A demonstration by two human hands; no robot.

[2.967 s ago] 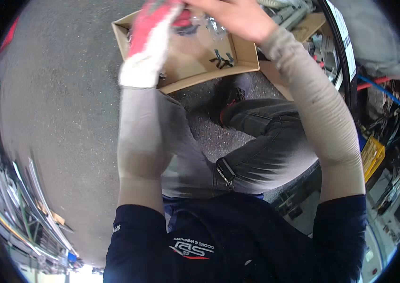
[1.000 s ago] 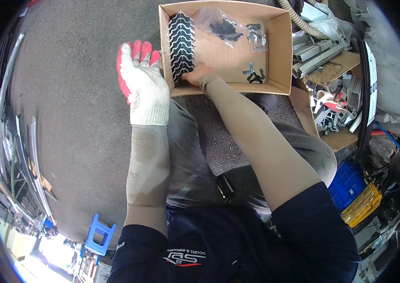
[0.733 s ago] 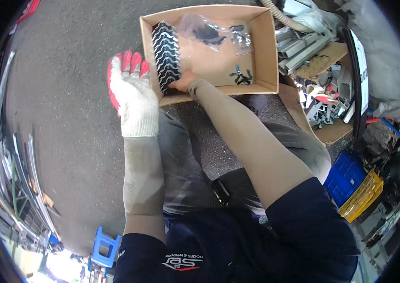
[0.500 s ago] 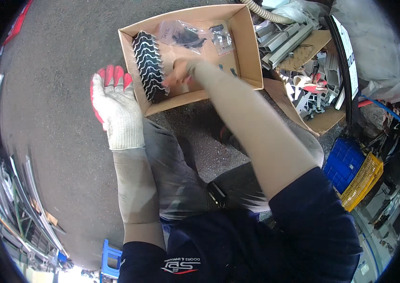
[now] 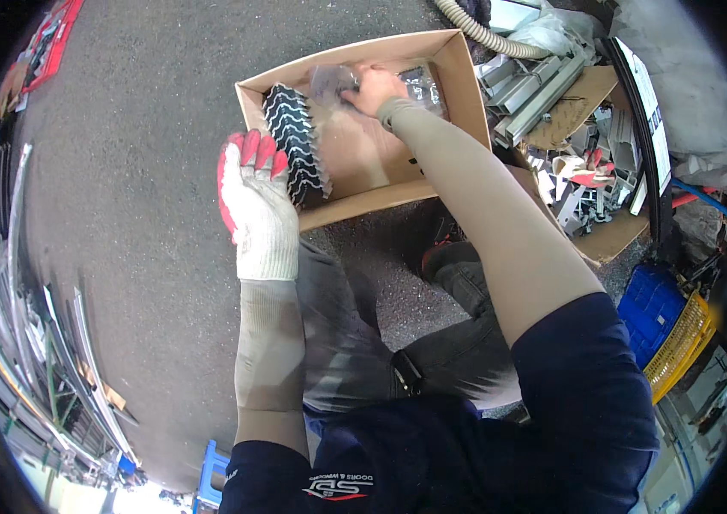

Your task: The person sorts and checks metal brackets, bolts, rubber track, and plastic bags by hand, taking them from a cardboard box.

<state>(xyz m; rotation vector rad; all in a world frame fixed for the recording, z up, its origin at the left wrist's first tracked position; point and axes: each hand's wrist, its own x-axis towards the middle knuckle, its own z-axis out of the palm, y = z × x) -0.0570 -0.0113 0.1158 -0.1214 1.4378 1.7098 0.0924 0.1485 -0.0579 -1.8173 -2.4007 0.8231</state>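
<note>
A shallow cardboard box [image 5: 363, 199] lies on the ground in front of me. Inside its left end stands a row of dark zigzag pieces with silvery wavy edges [image 5: 289, 128]. My left hand [image 5: 259, 201], in a white glove with red-coated fingers, is beside the box's left wall, fingers stretched and slightly apart, holding nothing visible. Deep in the box, my bare right hand [image 5: 378, 90] has its fingers bent over a clear plastic bag [image 5: 327, 83], pinching it; its dark contents are mostly hidden. Another clear bag [image 5: 424, 88] with dark parts lies to the right.
Right of the box are metal profiles [image 5: 543, 98], an open carton of metal offcuts [image 5: 586, 197] and a ribbed hose [image 5: 488, 36]. Farther right stand blue [image 5: 650, 301] and yellow crates [image 5: 680, 351]. Long strips [image 5: 17, 257] lie at the left. A blue stool [image 5: 212, 471] is lower left.
My right hand has moved from beside the zigzag pieces to the bag at the box's far side. My left hand stays by the left wall. The whole view has shifted slightly.
</note>
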